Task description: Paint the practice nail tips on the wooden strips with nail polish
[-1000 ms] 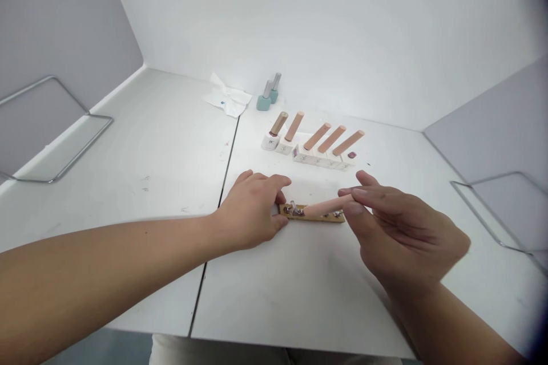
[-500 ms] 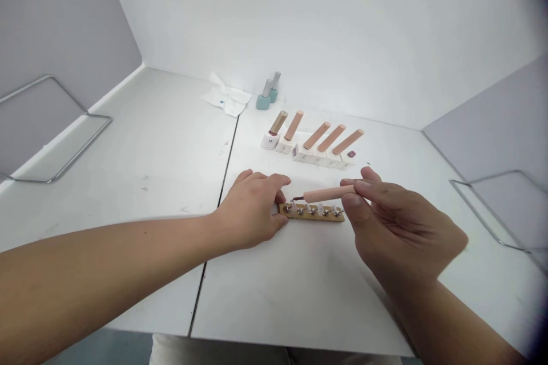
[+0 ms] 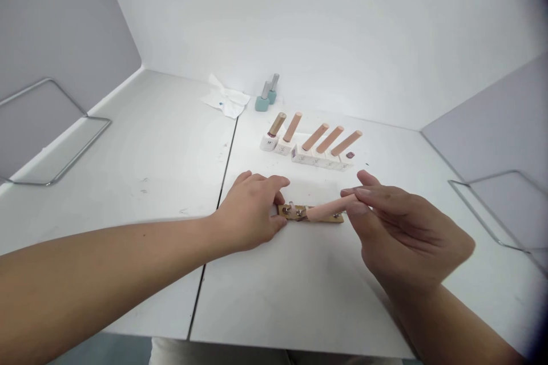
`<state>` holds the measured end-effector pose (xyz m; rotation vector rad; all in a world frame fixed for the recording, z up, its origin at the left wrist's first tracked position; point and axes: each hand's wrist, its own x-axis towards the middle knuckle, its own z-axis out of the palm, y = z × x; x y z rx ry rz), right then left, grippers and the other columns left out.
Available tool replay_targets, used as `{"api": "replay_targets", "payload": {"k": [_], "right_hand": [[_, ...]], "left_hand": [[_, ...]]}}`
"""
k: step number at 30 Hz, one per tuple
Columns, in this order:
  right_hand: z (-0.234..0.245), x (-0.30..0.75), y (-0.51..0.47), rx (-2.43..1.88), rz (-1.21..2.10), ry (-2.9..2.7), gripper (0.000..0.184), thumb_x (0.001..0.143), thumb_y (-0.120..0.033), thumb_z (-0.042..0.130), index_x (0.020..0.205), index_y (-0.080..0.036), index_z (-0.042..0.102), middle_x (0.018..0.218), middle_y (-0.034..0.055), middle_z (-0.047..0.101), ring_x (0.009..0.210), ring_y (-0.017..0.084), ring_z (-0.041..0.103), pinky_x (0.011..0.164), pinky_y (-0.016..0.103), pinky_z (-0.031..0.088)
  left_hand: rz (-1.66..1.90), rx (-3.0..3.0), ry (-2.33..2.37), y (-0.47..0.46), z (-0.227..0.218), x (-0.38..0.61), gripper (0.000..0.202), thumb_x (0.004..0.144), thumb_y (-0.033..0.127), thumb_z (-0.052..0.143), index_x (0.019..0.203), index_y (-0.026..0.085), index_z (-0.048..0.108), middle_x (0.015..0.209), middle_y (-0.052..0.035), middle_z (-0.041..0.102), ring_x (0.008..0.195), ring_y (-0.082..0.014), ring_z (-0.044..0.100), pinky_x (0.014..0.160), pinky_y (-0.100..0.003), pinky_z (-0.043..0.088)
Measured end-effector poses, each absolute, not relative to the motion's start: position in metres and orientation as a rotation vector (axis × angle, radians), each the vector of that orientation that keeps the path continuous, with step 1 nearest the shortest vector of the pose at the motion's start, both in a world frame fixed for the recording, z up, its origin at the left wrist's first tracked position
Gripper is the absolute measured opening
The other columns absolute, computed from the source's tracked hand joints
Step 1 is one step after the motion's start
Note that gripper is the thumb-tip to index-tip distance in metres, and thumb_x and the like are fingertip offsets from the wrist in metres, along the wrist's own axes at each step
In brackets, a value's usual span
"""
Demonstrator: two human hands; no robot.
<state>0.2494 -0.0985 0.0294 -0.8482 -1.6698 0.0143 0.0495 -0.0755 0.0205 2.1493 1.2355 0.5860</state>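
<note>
Where wooden strip (image 3: 330, 219) lies flat on white tabletop (image 3: 274, 291), small metal clips (image 3: 286, 211) along its top, person's left hand (image 3: 252, 211) sits at left end, thumb and curled finger closed on it, forefinger extended. Right hand (image 3: 406, 234), thumb and fingertips pinched together, grips peach brush handle (image 3: 329, 209) slanting over strip; brush tip (image 3: 302, 218) low, contact unclear. Beyond: row of white bottles (image 3: 314, 158), mostly peach-capped; farther back, teal bottles (image 3: 262, 104), crumpled tissue (image 3: 232, 106).

Back of the white tabletop (image 3: 162, 125) has a crumpled tissue (image 3: 232, 107) with a little blue spot (image 3: 221, 104) on it, and just beside that, two teal bottles (image 3: 262, 104) with silvery caps (image 3: 266, 89). Bent wire frames (image 3: 81, 152) by the grey side panels (image 3: 55, 11), one each side. Dark seam (image 3: 228, 159) running front to back, few faint smudges (image 3: 144, 191) left of it.
</note>
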Motion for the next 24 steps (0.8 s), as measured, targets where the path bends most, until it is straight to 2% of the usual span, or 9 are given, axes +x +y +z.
{"api": "replay_targets", "payload": {"k": [8,14,24], "right_hand": [[0.0285,0.2468,-0.0969,-0.893,-0.031,-1.638,0.036,0.065,-0.002,0.072,0.094,-0.023,0.069,0.079,-0.0045,0.07,0.075,0.014,0.069,0.095,0.047,0.054],[0.0259,0.2494,-0.0971,-0.912,-0.011,-1.674,0.036,0.065,-0.003,0.072,0.095,-0.024,0.069,0.081,-0.0034,0.071,0.074,0.016,0.069,0.094,0.05,0.054],[0.0271,0.2486,-0.0979,-0.91,0.012,-1.675,0.039,0.065,-0.002,0.072,0.096,-0.026,0.069,0.081,-0.0046,0.071,0.073,0.014,0.069,0.096,0.047,0.053]], "left_hand": [[0.608,2.159,1.23,-0.0754,0.0174,0.049,0.049,0.073,0.022,0.065,0.119,0.018,0.05,0.096,0.0006,0.07,0.098,-0.0228,0.055,0.098,-0.042,0.036],[0.592,2.149,1.246,-0.0754,0.018,0.0486,0.049,0.073,0.022,0.064,0.12,0.019,0.05,0.096,0.001,0.071,0.104,-0.0251,0.054,0.097,-0.042,0.037],[0.59,2.164,1.244,-0.0744,0.0188,0.0493,0.05,0.074,0.022,0.063,0.121,0.018,0.05,0.097,0.0009,0.071,0.104,-0.0248,0.054,0.097,-0.042,0.037]]}}
